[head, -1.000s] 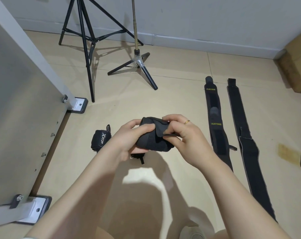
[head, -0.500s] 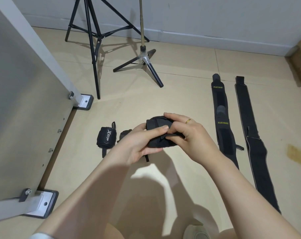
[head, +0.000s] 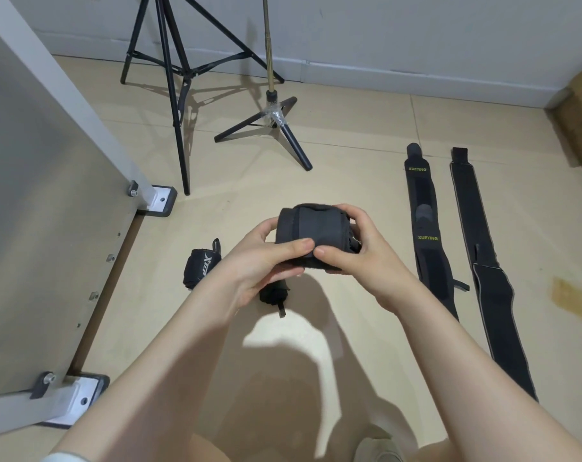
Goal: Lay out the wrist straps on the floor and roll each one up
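- A rolled black wrist strap (head: pixel 311 233) sits in mid-air above the floor (head: pixel 349 168), held between both hands in front of the person.
- The left hand (head: pixel 266 261) has its grip curled round the roll's left end, thumb laid across the near face.
- The right hand (head: pixel 356 251) has its grip curled round the right end, fingers wrapped over the top, thumb tip pressing the near edge just beside the left thumb.
- Beneath the hands, a second rolled strap (head: pixel 274 293) lies on the floor, partly hidden by the left wrist.
- Left of it, apart, rests a third rolled strap (head: pixel 201 266) with white lettering.
- To the right, two long straps lie flat, side by side: one marked XUEYING (head: pixel 424 228), and a plain one (head: pixel 483 261) beyond it.
- Farther back stand a black tripod (head: pixel 169 71) and a smaller stand (head: pixel 273 118) near the wall.
- A grey panel (head: pixel 43 195) on bracket feet stands at the left.
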